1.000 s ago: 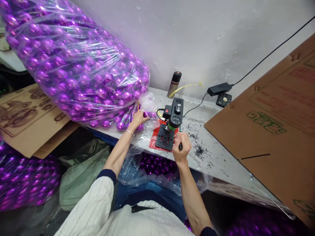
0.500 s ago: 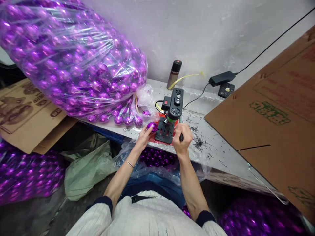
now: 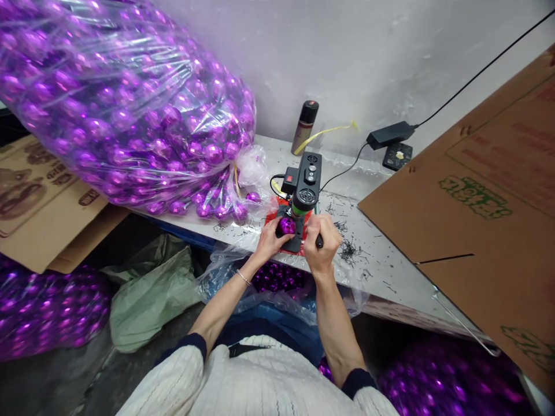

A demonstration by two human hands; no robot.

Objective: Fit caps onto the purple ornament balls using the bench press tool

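My left hand (image 3: 271,240) grips a shiny purple ball (image 3: 287,226) between thumb and fingers, over the black base plate of a small bench press (image 3: 307,185). The ball sits just below and left of the press's green-ringed head. My right hand (image 3: 321,240) is a fist around the press's black lever handle (image 3: 319,241), whose rounded end pokes out by the thumb. A red sheet (image 3: 272,215) lies under the press. Below the table edge, an open plastic-lined container (image 3: 225,277) holds many purple balls.
A huge clear bag of purple balls (image 3: 143,110) leans at the left. Behind the press stand a spray can (image 3: 305,127) and a black power adapter (image 3: 390,135). Black clippings (image 3: 348,249) litter the table. A cardboard box (image 3: 477,231) borders the right; flattened cardboard (image 3: 47,202) lies left.
My left hand has moved right with the purple ball, from beside the press to over its base plate. My right hand stays on the lever handle. The view has shifted slightly.
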